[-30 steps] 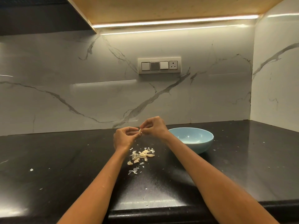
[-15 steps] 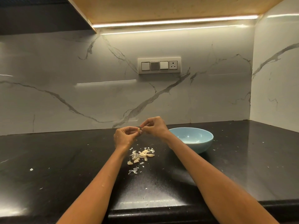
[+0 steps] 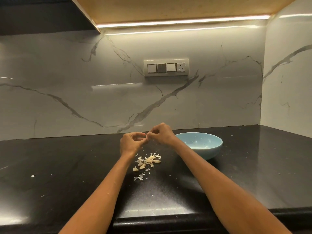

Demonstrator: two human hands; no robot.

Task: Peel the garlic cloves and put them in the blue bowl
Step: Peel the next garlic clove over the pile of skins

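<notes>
Pinching one small garlic clove [image 3: 146, 136] between the curled fingers of the left hand [image 3: 130, 144] and right hand [image 3: 161, 133] above the bench [image 3: 67, 166], the person risks it slipping onto the loose cloves and skins [image 3: 147, 162] instead of reaching the blue bowl [image 3: 202, 150] just to the right.

- Both bare forearms reach forward, converging just left of the blue bowl [image 3: 199, 146].
- The left hand [image 3: 130, 143] has curled fingers, thumb and fingertips pinched together.
- The right hand [image 3: 161, 133], nearer the bowl, has curled fingers whose tips meet the left hand's.
</notes>
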